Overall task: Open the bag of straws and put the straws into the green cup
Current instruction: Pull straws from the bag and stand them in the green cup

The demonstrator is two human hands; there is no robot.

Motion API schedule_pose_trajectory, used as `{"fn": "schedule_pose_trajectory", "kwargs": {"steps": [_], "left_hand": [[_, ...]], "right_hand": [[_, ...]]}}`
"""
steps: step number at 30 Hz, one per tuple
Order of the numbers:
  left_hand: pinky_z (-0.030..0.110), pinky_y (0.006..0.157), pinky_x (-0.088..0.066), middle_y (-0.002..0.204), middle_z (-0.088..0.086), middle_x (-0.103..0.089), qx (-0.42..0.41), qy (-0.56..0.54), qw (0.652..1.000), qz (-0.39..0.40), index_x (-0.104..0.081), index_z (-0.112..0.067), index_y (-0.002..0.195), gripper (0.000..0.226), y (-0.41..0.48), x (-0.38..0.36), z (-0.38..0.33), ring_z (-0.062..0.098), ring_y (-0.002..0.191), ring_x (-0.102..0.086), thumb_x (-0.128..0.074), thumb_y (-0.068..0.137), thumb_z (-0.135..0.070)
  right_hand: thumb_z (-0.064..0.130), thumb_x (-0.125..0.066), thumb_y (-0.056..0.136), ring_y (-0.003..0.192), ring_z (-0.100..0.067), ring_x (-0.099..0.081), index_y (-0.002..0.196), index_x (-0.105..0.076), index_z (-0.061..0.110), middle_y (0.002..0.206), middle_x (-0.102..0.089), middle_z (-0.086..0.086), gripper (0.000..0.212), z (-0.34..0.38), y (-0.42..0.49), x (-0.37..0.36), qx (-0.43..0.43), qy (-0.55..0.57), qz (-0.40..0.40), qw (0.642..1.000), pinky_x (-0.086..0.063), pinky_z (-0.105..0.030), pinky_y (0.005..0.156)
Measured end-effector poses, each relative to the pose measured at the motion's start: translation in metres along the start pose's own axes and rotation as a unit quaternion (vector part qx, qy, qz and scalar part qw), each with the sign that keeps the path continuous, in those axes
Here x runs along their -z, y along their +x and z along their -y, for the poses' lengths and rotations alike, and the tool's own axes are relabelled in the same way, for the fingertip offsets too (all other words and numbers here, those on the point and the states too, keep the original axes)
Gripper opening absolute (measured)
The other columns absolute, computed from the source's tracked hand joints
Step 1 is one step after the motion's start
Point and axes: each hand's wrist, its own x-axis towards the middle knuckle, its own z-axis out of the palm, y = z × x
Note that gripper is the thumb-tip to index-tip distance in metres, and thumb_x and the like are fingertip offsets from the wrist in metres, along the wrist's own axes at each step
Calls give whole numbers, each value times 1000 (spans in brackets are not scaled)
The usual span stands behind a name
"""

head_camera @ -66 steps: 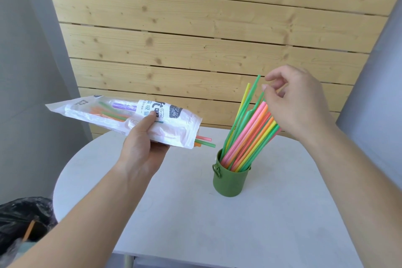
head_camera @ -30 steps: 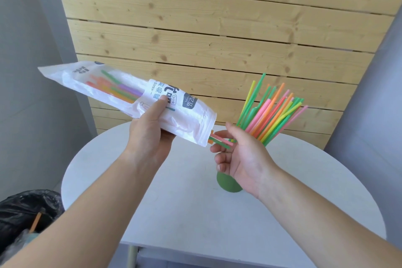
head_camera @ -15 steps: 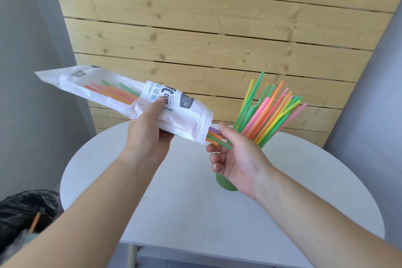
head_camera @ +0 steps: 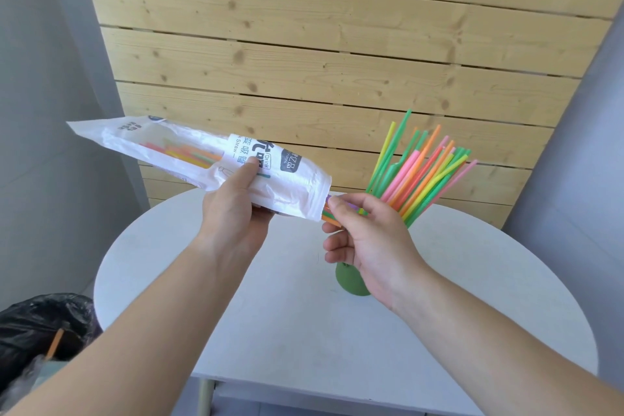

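My left hand (head_camera: 233, 209) holds the white straw bag (head_camera: 162, 149) level above the table, its open mouth pointing right. Several coloured straws show through the clear part of the bag. At the mouth, my right hand (head_camera: 368, 240) pinches the ends of a few straws (head_camera: 327, 217) that stick out. The green cup (head_camera: 349, 282) stands on the table behind my right hand, mostly hidden by it. A fan of green, pink, orange and yellow straws (head_camera: 422, 172) leans out of the cup toward the right.
The round white table (head_camera: 270, 314) stands against a wooden slat wall (head_camera: 320, 44). A black bin bag (head_camera: 37, 331) sits on the floor at the lower left. Grey walls flank both sides.
My right hand left the straws in the cup, came down to the bag's mouth and closed on the straw ends. The bag has tilted slightly.
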Motion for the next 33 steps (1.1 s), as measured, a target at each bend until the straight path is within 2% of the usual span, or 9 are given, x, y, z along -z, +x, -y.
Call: {"fn": "schedule_pose_trajectory", "kwargs": {"steps": [4, 7, 11, 17, 22, 29, 33], "left_hand": [[39, 76, -62, 121, 13, -74, 0, -2, 1000, -1, -61, -2, 136, 39, 1, 2, -1, 28, 105, -74, -66, 98, -10], [39, 76, -62, 129, 14, -73, 0, -8, 1000, -5, -61, -3, 136, 39, 2, 3, -3, 28, 112, -74, -67, 98, -10], [43, 82, -63, 133, 16, -70, -3, -7, 1000, 1, -60, -3, 137, 40, 4, 4, -2, 30, 117, -71, -66, 98, -10], [41, 79, -63, 131, 14, -72, 1, -16, 1000, 0, -60, -4, 138, 41, 7, 6, -3, 29, 114, -73, -66, 98, -10], [50, 91, -61, 129, 13, -73, 6, -23, 1000, 5, -61, -5, 136, 39, 8, 8, -1, 28, 113, -74, -67, 97, -9], [52, 92, -61, 127, 11, -74, 5, -30, 999, 10, -59, -7, 138, 41, 10, 9, -2, 27, 110, -75, -66, 98, -8], [51, 89, -62, 128, 11, -74, 9, -34, 999, 7, -59, -7, 139, 42, 11, 10, -1, 27, 110, -75, -67, 97, -8]], "right_hand": [[12, -65, 96, 49, -19, -61, 103, -63, 3, 75, -64, -16, 12, -1, 1, 3, 32, -38, 5, 999, -55, -30, 49], [12, -66, 95, 49, -19, -62, 104, -62, 1, 75, -64, -18, 15, 1, 2, 6, 31, -20, -6, 999, -55, -29, 48], [13, -75, 87, 54, -23, -64, 108, -66, -1, 78, -68, -16, 26, 2, -2, 6, 35, -12, 23, 999, -57, -31, 53], [5, -70, 90, 52, -20, -64, 105, -66, 0, 78, -66, -20, 16, 2, 1, 7, 61, -16, 3, 998, -57, -31, 52], [2, -72, 87, 52, -20, -65, 103, -66, -3, 74, -66, -14, 18, 5, 2, 10, 88, -13, -12, 996, -58, -31, 52], [0, -72, 86, 58, -19, -69, 96, -68, -2, 68, -68, -11, 11, 10, 5, 14, 54, 3, 16, 998, -59, -28, 56], [2, -72, 87, 59, -20, -69, 100, -68, -3, 69, -68, -11, 15, 15, 6, 18, 55, 2, 10, 998, -59, -27, 58]]}}
